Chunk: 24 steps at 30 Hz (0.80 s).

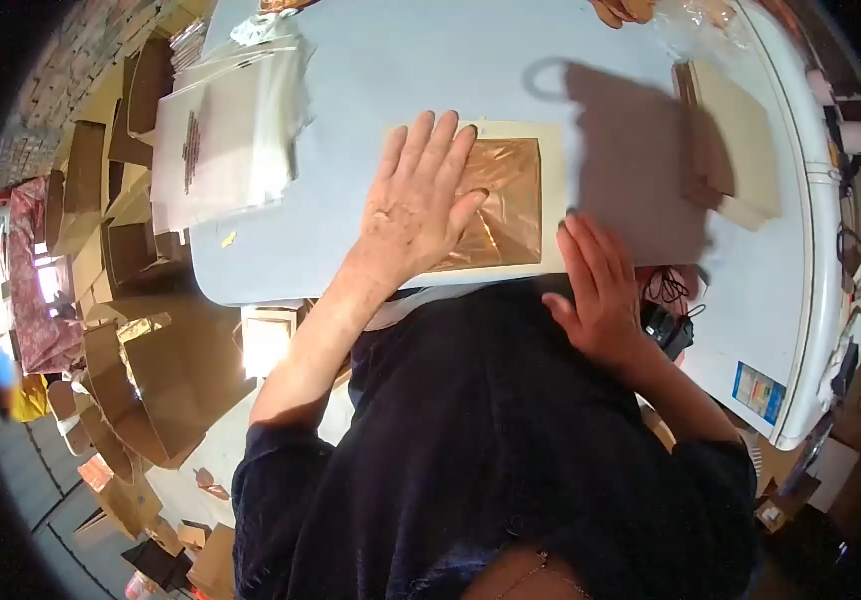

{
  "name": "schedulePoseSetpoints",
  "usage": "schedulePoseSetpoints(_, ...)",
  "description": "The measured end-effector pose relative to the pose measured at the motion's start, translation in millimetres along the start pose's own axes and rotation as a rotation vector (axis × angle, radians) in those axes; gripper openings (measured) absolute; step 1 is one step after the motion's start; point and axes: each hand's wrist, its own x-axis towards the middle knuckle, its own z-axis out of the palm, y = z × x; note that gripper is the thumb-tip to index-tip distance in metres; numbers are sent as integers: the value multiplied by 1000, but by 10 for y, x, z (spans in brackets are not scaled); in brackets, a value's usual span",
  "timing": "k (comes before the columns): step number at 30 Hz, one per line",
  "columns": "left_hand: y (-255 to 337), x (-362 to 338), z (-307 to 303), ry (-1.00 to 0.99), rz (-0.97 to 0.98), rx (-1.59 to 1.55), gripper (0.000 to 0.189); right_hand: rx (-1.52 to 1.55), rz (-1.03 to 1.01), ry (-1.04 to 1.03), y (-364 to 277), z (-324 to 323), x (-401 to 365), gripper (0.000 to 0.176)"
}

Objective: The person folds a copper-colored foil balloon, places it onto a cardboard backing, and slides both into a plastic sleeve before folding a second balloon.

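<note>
A shiny copper-coloured foil sheet (511, 200) lies on a cream sheet of card (552, 180) at the near edge of the table. My left hand (416, 205) rests flat over the left part of both, fingers stretched out, hiding the foil's left side. Beside the card's lower right corner is my right hand (596, 285). Its fingers are extended with the thumb apart, fingertips right at the card's edge, and nothing shows in it.
Clear plastic sleeves (221, 140) are stacked at the table's left. A pile of cream cards (741, 145) stands at the right, partly in shadow. Black cables and a small black device (661, 325) lie near my right forearm. Open cardboard boxes (181, 370) crowd the floor at left.
</note>
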Motion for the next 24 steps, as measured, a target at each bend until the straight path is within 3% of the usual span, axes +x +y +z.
schedulePoseSetpoints(6, 1, 15, 9, 45, 30, 0, 62, 48, -50, 2, -105, 0, 597, 100)
schedulePoseSetpoints(17, -7, 33, -28, -47, -8, 2, 60, 35, 54, 12, 45, 203, 863, 104)
schedulePoseSetpoints(24, -5, 14, -37, -55, -15, -10, 60, -81, 110, 134, 291, 122, 676, 72)
